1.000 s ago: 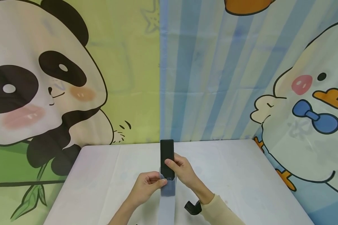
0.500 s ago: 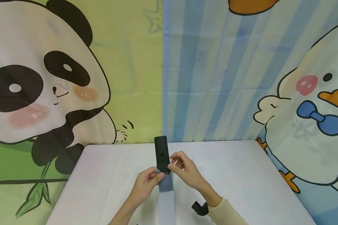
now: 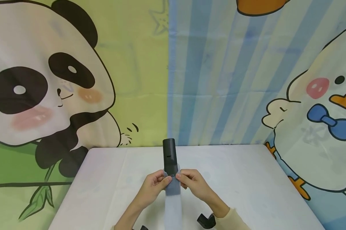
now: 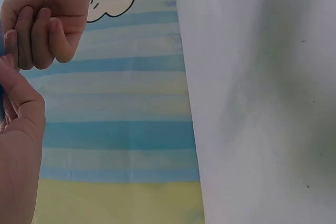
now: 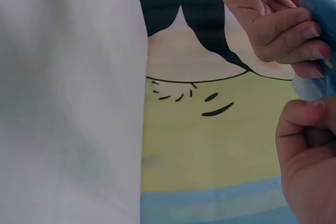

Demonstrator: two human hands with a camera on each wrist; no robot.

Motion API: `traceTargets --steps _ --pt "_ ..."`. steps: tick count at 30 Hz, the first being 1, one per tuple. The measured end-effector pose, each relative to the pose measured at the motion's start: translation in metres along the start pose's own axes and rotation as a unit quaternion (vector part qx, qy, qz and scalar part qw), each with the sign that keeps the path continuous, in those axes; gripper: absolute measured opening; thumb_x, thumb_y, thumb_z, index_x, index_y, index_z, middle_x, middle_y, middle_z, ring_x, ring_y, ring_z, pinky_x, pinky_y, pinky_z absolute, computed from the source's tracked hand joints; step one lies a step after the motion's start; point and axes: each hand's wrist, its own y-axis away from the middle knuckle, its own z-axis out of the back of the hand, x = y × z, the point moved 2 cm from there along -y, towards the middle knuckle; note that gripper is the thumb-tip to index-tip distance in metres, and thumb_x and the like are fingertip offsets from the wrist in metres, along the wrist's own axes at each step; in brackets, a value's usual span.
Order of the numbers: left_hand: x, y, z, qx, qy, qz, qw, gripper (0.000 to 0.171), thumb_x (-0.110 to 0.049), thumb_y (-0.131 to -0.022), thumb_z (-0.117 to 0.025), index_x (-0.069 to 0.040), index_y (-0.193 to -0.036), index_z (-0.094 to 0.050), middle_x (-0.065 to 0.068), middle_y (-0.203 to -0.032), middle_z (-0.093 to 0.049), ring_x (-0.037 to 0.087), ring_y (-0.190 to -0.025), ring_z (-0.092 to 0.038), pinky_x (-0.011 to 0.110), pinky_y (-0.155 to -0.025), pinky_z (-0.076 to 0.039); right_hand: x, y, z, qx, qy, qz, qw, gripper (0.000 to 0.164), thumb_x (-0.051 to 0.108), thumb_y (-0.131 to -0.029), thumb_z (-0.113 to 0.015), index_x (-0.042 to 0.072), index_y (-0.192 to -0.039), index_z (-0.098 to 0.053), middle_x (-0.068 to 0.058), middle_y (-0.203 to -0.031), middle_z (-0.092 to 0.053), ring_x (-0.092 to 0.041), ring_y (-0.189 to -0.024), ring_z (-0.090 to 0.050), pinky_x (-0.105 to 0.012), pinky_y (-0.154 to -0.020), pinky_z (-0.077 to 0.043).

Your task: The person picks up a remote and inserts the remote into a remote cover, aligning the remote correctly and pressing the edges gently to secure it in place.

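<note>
A black oblong object point(image 3: 169, 156) with rounded edges stands upright in front of me, its lower end inside a translucent bluish plastic sleeve point(image 3: 173, 188). My left hand point(image 3: 153, 189) pinches the sleeve's left edge between thumb and fingers. On the opposite edge, my right hand point(image 3: 198, 188) pinches it near the black object's base. A long pale strip point(image 3: 173, 210) continues below the bluish part. The right wrist view shows both hands by the blue plastic point(image 5: 317, 17); only a sliver of it shows in the left wrist view. What kind of object the black thing is, I cannot tell.
A white table point(image 3: 233, 179) lies beneath the hands. Behind it hang cloths printed with a panda point(image 3: 83, 99) and a white bird point(image 3: 314, 153). A small black piece point(image 3: 206, 221) sits beside the right wrist, and another point(image 3: 144, 227) by the left.
My right hand has let go of the black object and moved down to the sleeve's right edge. The black object tilted left, then straightened somewhat. My left hand keeps its pinch.
</note>
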Motion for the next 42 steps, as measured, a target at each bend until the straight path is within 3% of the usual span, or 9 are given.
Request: traceTargets --steps 6,12,16,19,22,25,28,36,42 --pt "-0.005 -0.001 -0.006 0.004 0.013 -0.035 0.9993 0.018 -0.005 -0.103 -0.055 0.011 -0.106 -0.063 0.007 -0.088 -0.072 0.012 -0.076 -0.068 0.029 -0.067 -0.058 0.007 -0.008 0.003 -0.045 0.008 0.027 0.999 0.035 -0.008 -0.102 -0.045 0.004 -0.069 -0.046 -0.011 -0.061 -0.038 -0.028 -0.055 -0.037 -0.034 -0.049 -0.035" --pt "-0.007 0.005 -0.005 -0.002 -0.022 -0.029 0.9993 0.016 -0.005 -0.103 -0.055 0.006 -0.107 -0.066 0.007 -0.088 -0.073 0.013 -0.072 -0.067 0.032 -0.064 -0.057 0.006 -0.010 0.006 0.001 0.018 0.040 0.999 0.031 -0.011 -0.101 -0.047 0.001 -0.074 -0.054 -0.015 -0.064 -0.043 -0.022 -0.055 -0.038 -0.034 -0.050 -0.036" --pt "-0.007 0.007 -0.005 0.001 -0.039 -0.034 0.9986 0.012 -0.005 -0.103 -0.056 0.001 -0.099 -0.066 0.004 -0.084 -0.071 0.011 -0.070 -0.063 0.031 -0.064 -0.057 0.005 -0.008 0.009 0.024 0.028 0.011 0.999 0.029 -0.007 -0.100 -0.052 0.002 -0.073 -0.056 -0.012 -0.064 -0.045 -0.013 -0.054 -0.037 -0.029 -0.049 -0.035" --pt "-0.007 0.007 -0.005 -0.011 -0.055 -0.047 0.9973 0.011 -0.005 -0.102 -0.058 -0.003 -0.094 -0.065 0.001 -0.081 -0.067 0.010 -0.068 -0.057 0.027 -0.062 -0.052 0.007 -0.008 0.013 -0.001 0.061 -0.021 0.998 0.020 -0.003 -0.099 -0.058 0.004 -0.081 -0.057 -0.006 -0.066 -0.047 -0.013 -0.055 -0.040 -0.027 -0.050 -0.037" --pt "-0.007 0.006 -0.005 -0.021 -0.075 -0.053 0.9955 0.012 -0.008 -0.101 -0.060 -0.007 -0.090 -0.064 -0.001 -0.077 -0.062 0.012 -0.064 -0.051 0.025 -0.058 -0.047 0.010 -0.013 0.017 -0.054 0.097 -0.050 0.993 0.003 0.004 -0.101 -0.059 0.005 -0.098 -0.060 -0.003 -0.074 -0.051 -0.024 -0.057 -0.045 -0.031 -0.053 -0.044" --pt "-0.006 0.005 -0.005 -0.006 -0.090 -0.047 0.9948 0.011 -0.010 -0.100 -0.063 -0.009 -0.089 -0.064 -0.003 -0.073 -0.058 0.011 -0.061 -0.050 0.023 -0.056 -0.045 0.014 -0.022 0.019 -0.095 0.105 -0.065 0.988 0.012 0.011 -0.104 -0.055 0.003 -0.112 -0.060 -0.004 -0.083 -0.057 -0.029 -0.063 -0.050 -0.037 -0.056 -0.047" --pt "-0.005 0.005 -0.006 0.018 -0.100 -0.034 0.9943 0.008 -0.013 -0.100 -0.064 -0.009 -0.093 -0.067 -0.003 -0.074 -0.059 0.009 -0.062 -0.053 0.024 -0.056 -0.048 0.015 -0.028 0.018 -0.105 0.090 -0.080 0.987 0.020 0.015 -0.106 -0.053 0.000 -0.114 -0.061 -0.007 -0.085 -0.060 -0.021 -0.063 -0.054 -0.033 -0.054 -0.047" --pt "-0.008 0.005 -0.003 0.035 -0.153 -0.018 0.9875 0.010 -0.018 -0.099 -0.065 -0.012 -0.092 -0.067 -0.004 -0.071 -0.060 0.005 -0.060 -0.052 0.021 -0.053 -0.044 0.014 -0.026 0.016 -0.041 0.114 -0.104 0.987 0.014 0.015 -0.107 -0.049 0.003 -0.108 -0.056 -0.001 -0.072 -0.048 -0.021 -0.058 -0.044 -0.025 -0.053 -0.038" --pt "-0.014 0.006 0.001 0.048 -0.174 -0.015 0.9835 0.015 -0.023 -0.099 -0.066 -0.014 -0.086 -0.068 -0.002 -0.064 -0.061 0.003 -0.054 -0.043 0.020 -0.047 -0.036 0.016 -0.027 0.013 0.010 0.112 -0.097 0.989 0.016 0.017 -0.108 -0.048 0.005 -0.117 -0.054 0.001 -0.074 -0.046 -0.011 -0.063 -0.043 -0.026 -0.058 -0.039"
